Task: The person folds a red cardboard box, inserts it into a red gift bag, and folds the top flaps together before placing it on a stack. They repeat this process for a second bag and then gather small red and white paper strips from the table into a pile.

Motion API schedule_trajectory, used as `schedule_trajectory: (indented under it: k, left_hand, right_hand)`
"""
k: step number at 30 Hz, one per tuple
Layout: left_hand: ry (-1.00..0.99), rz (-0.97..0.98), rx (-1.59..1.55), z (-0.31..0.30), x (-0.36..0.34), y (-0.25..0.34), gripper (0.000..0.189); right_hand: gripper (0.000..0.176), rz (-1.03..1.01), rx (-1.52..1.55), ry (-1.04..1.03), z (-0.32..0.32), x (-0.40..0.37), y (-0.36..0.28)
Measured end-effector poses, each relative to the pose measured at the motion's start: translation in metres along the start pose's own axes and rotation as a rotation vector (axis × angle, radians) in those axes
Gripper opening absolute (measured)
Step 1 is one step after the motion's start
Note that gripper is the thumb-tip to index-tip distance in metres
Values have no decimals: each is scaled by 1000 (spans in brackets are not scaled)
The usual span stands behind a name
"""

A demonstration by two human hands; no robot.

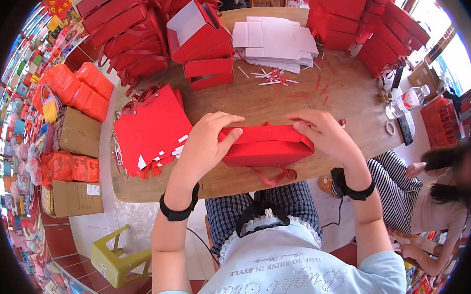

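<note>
A red box (268, 152) with a ribbon handle (275, 176) lies at the table's front edge, before my body. My left hand (212, 140) is at its left end, thumb on the top edge and fingers stretched out past it. At the right end, my right hand (321, 130) rests its thumb on the top corner, fingers extended inward. Both hands hold the box between them. To the left is a pile of flat red bags (152, 130) with white strips showing at the lower edge.
Folded white card sheets (274, 39) lie at the back, with red and white strips (277, 78) before them. Red boxes (203, 69) are stacked behind. Bottles (408, 100) and tape (390, 127) are on the right. A person (432, 201) sits at right; a green stool (117, 260) stands left.
</note>
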State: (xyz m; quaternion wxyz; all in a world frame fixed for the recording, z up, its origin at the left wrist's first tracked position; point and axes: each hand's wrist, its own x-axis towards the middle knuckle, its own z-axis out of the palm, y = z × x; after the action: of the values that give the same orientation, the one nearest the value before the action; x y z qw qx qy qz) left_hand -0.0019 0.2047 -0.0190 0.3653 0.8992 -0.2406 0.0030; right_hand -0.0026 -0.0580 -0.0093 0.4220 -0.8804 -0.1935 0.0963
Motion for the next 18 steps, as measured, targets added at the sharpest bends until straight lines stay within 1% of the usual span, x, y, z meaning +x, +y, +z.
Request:
schedule_trajectory:
  k: [1, 2, 3, 4, 5, 7, 8, 9, 11, 12, 13, 14, 15, 17, 18]
  left_hand:
    - [1, 1, 1, 1, -3, 1, 28]
    - [56, 66, -1, 3, -7, 4, 34]
    - [111, 130, -4, 6, -10, 5, 40]
    - [0, 91, -48, 7, -13, 4, 52]
    - [3, 91, -50, 12, -14, 3, 52]
    - [61, 179, 126, 26, -15, 3, 55]
    - [21, 146, 57, 25, -15, 2, 59]
    - [14, 152, 57, 25, -15, -3, 59]
    - [179, 105, -436, 28, -15, -20, 63]
    - [269, 64, -522, 26, -16, -27, 65]
    - [357, 21, -607, 25, -19, -32, 67]
    - [359, 48, -505, 22, -21, -14, 69]
    - [359, 46, -505, 27, -21, -13, 69]
    - [126, -16, -568, 37, -25, -17, 72]
    - [167, 21, -452, 37, -25, -24, 75]
  right_hand:
    - [30, 10, 2, 29, -2, -3, 0]
    - [30, 9, 1, 30, 1, -8, 4]
    - [34, -54, 1, 107, 7, -14, 10]
    - [38, -119, -1, 184, 12, -17, 16]
    - [38, -120, -4, 182, 18, -17, 19]
    - [45, -132, 194, 136, 33, -16, 25]
    - [47, -82, 420, 184, 43, -12, 31]
    - [47, -79, 421, 192, 48, -12, 35]
    - [49, -108, 765, 367, 54, -12, 34]
    - [49, -114, 764, 369, 53, -13, 33]
    - [49, -57, 835, 387, 52, -16, 31]
    - [49, 3, 906, 403, 51, -17, 31]
    - [49, 5, 907, 402, 54, -17, 31]
    - [46, -115, 595, 417, 63, -17, 33]
    - [46, -117, 594, 416, 62, -26, 24]
